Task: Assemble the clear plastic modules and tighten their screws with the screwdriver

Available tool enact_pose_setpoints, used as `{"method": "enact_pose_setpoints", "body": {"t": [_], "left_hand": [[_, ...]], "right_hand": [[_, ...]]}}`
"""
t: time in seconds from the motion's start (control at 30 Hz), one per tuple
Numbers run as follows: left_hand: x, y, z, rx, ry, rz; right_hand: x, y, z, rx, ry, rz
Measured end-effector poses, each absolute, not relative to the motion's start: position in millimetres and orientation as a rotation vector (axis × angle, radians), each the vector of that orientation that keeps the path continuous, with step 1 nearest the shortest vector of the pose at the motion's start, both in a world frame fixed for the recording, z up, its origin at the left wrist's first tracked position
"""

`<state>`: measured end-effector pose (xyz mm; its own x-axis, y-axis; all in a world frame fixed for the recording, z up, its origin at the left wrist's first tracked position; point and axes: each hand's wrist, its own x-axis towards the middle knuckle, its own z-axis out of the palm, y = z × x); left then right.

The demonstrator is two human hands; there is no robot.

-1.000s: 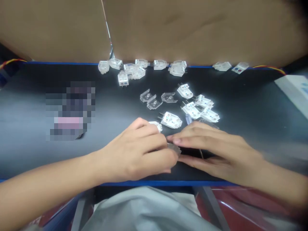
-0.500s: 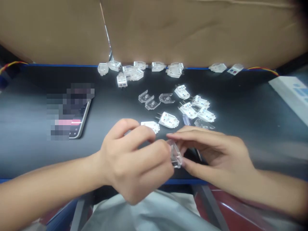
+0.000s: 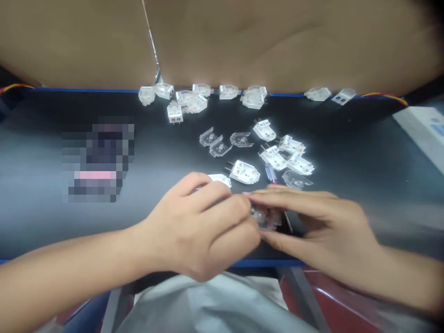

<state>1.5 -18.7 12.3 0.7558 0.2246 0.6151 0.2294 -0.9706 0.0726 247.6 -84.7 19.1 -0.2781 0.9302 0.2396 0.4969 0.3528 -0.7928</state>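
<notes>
A clear plastic plug cover (image 3: pixel 266 217) sits between my two hands, blurred and partly hidden. My left hand (image 3: pixel 204 226) is closed, its knuckles up and its fingertips out of sight behind the curled fingers; it meets the cover's left side. From the right, my right hand (image 3: pixel 322 222) has its thumb and fingers around the cover. Just beyond my left fingers lies a white plug body (image 3: pixel 221 179), half covered by them. Another white plug body (image 3: pixel 244 171) with metal pins is farther out. Past my right fingers shows a screwdriver (image 3: pixel 271 173), its thin shaft passing under that hand.
Several more white plug bodies (image 3: pixel 273 157) and loose clear covers (image 3: pixel 219 147) lie mid-table. Covered plugs (image 3: pixel 229 92) line the back edge by the brown board (image 3: pixel 243 41). A phone (image 3: pixel 102 159), pixelated, lies left. A white box (image 3: pixel 421 134) stands right.
The clear cover has turned from standing on edge to lying flatter and moved slightly right. My left hand has shifted right with it, closer to my right hand.
</notes>
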Motion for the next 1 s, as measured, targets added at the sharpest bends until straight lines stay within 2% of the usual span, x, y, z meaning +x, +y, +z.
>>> {"method": "enact_pose_setpoints", "body": {"t": [0.17,0.4,1.0], "left_hand": [[0.2,-3.1,-3.8,-3.104,-0.47,-0.852],[5.5,-6.3,-9.9,-3.214,-0.516,-0.843],[5.2,-28.2,1.0,-2.871,-0.479,-0.975]], "right_hand": [[258.9,-84.2,15.3,-1.277,-2.061,0.604],[245.8,-81.4,-4.4,-1.134,-2.27,0.318],[243.5,-95.9,-2.1,-0.903,-2.563,-0.294]]}}
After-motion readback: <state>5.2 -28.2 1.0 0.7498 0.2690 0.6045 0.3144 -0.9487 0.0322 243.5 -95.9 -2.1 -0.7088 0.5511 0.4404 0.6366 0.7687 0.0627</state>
